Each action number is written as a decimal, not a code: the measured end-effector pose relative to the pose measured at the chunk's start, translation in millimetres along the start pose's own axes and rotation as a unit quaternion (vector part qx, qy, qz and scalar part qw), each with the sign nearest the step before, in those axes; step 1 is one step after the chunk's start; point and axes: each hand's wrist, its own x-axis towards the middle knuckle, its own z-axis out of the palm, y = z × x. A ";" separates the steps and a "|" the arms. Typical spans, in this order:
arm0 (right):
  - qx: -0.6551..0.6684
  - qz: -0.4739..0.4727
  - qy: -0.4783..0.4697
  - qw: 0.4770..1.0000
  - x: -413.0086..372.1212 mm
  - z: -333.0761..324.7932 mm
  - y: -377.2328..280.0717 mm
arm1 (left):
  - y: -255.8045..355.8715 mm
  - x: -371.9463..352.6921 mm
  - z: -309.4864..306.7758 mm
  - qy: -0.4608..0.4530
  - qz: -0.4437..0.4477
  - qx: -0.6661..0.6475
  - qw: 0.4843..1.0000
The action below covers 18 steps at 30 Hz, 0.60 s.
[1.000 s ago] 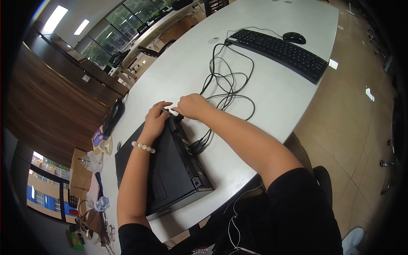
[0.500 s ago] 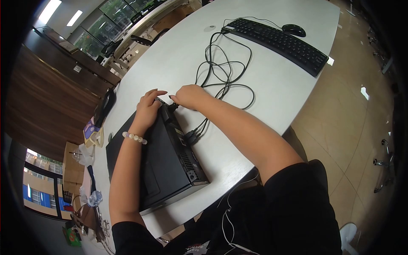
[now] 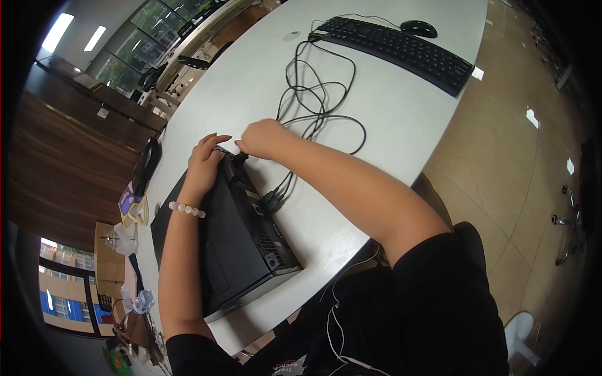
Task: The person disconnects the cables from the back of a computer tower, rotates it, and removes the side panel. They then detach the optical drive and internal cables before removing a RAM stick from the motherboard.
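A black computer case lies flat on the white table, its port side facing right. My left hand rests on the far end of its top with the fingers apart. Just right of it, at the far corner of the port side, my right hand is closed on a black plug, which touches the case. Two more black connectors sit at the middle of the port side, with cables running from them. Black cables lie in loops beyond my right hand.
A black keyboard and a black mouse lie at the far right of the white table. A black object, plastic bags and a brown paper bag are at the left. A white earphone cord hangs over my lap.
The whole view has shifted slightly, so the table things appear a little further left and up. Both hands keep their places at the case.
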 end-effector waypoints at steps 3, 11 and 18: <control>-0.004 -0.010 -0.007 1.000 6.3 -2.5 5.0 | 1.9 1.7 0.7 -0.002 -0.002 -0.009 1.000; -0.005 0.096 0.074 0.993 -22.3 -34.9 76.4 | 3.9 0.9 0.3 -0.008 -0.021 -0.020 1.000; -0.041 0.045 -0.009 0.998 -23.9 -35.1 62.7 | 10.4 0.6 -0.5 -0.009 -0.030 -0.035 0.999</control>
